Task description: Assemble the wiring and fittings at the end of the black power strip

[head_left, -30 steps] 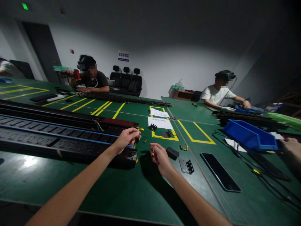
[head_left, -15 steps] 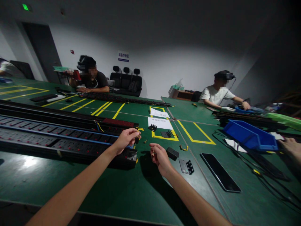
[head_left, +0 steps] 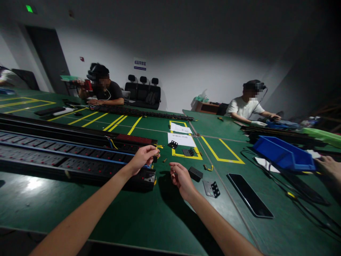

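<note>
My left hand (head_left: 145, 159) is closed in a pinch at the end of the long black rails, with a yellow wire (head_left: 160, 146) at its fingertips; part of the wire is hidden by the fingers. My right hand (head_left: 182, 177) hovers over the green table with its fingers curled together; what they hold, if anything, is too small to make out. Between the hands lies a small brass-coloured piece (head_left: 164, 160). A black box (head_left: 195, 174) sits just right of my right hand, and a black perforated bracket (head_left: 211, 188) lies nearer to me. The closest black rail (head_left: 106, 174) ends below my left hand.
Two more brackets (head_left: 188, 152) lie near white papers (head_left: 181, 139). To the right are a short yellow wire piece (head_left: 208, 168), a phone (head_left: 249, 195), black cables and a blue bin (head_left: 283, 153). Another person's hand (head_left: 329, 166) is beside the bin. Two co-workers sit across the table.
Both my hands stay in nearly the same place. Across the table at the right, the co-worker's hand has shifted slightly left and up over the blue item.
</note>
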Demonstrator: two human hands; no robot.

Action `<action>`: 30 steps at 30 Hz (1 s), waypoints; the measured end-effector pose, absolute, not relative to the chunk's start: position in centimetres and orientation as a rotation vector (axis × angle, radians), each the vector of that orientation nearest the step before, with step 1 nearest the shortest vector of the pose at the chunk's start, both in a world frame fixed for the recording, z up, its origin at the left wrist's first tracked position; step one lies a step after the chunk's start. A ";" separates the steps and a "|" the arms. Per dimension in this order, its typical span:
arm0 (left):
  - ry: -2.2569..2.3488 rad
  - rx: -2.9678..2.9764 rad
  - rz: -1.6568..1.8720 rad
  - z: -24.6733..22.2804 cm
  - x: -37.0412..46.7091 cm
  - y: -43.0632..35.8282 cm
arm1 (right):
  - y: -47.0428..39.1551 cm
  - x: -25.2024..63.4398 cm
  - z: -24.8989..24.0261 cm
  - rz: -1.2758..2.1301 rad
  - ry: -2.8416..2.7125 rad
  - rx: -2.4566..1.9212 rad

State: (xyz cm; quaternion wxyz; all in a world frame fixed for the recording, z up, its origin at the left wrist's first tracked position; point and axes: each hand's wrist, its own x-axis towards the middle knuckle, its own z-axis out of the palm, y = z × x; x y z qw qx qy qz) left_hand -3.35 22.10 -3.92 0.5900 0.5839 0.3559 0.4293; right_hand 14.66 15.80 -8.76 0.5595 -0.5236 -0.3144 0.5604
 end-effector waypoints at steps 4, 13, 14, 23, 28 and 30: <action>0.826 1.367 0.998 -4.0 -3.4 22.1 | 15.8 14.6 -8.8 1.318 -0.736 -1.237; 0.825 1.375 0.996 -4.0 -3.4 22.2 | 15.8 14.7 -8.8 1.316 -0.742 -1.239; 0.825 1.376 0.997 -4.0 -3.4 22.2 | 15.8 14.7 -8.8 1.316 -0.741 -1.238; 0.833 1.377 0.997 -3.9 -3.4 22.0 | 15.8 14.7 -8.7 1.320 -0.736 -1.233; 0.838 1.371 0.999 -3.7 -3.4 21.9 | 15.8 14.7 -8.8 1.318 -0.734 -1.228; 0.841 1.371 1.002 -3.7 -3.4 21.9 | 15.8 14.7 -8.8 1.320 -0.730 -1.228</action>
